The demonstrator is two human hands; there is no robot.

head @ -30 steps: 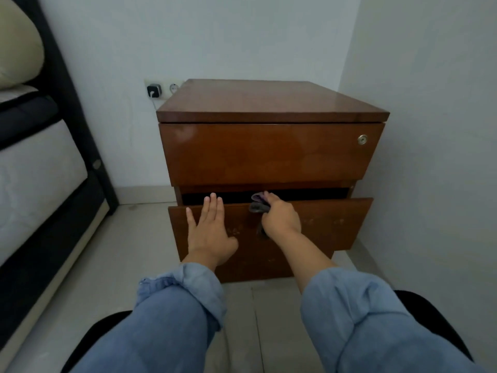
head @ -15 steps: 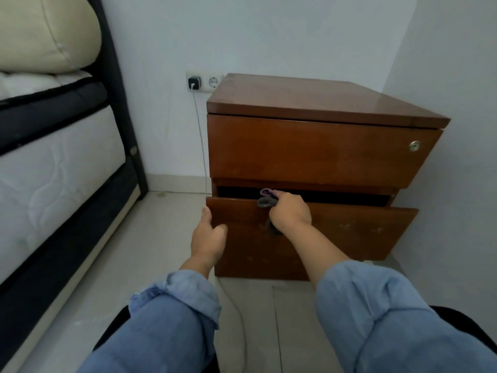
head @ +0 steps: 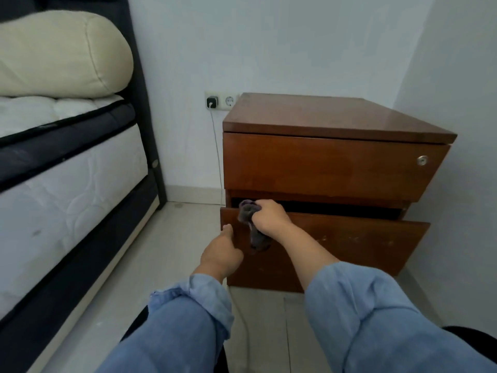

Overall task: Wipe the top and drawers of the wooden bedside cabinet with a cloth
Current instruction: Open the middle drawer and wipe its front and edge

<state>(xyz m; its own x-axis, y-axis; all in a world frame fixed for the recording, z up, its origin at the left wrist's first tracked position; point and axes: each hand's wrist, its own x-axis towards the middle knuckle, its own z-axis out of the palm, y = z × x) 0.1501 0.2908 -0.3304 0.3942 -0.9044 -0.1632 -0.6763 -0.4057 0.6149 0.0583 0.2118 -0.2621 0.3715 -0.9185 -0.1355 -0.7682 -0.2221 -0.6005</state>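
Wooden and glossy, the bedside cabinet (head: 336, 168) stands against the wall in the corner, beside the bed (head: 67, 184). Its top (head: 330, 114) is bare, its upper drawer (head: 330, 165) is closed, and its lower drawer (head: 336, 246) is pulled partly out, leaving a dark gap above its front panel.

At the left end of that panel's top edge, the right hand (head: 269, 218) is curled around a bunched grey cloth (head: 248, 211), with a tail of it hanging down over the drawer front. The left hand (head: 222, 251) is at the drawer's left corner; its thumb lies along the edge, but whether its fingers are spread or curled behind the side cannot be told.

The cloth looks soft, light and limp, so it likely needs to be bunched in the palm and pressed flat against the wood to wipe well. The drawer looks stiff and fairly heavy, and its lacquered face is probably slippery; steadying it by the side edge or corner seems the sensible hold.

A charger sits in the wall socket (head: 220, 101), its cable (head: 219, 157) dropping behind the cabinet.
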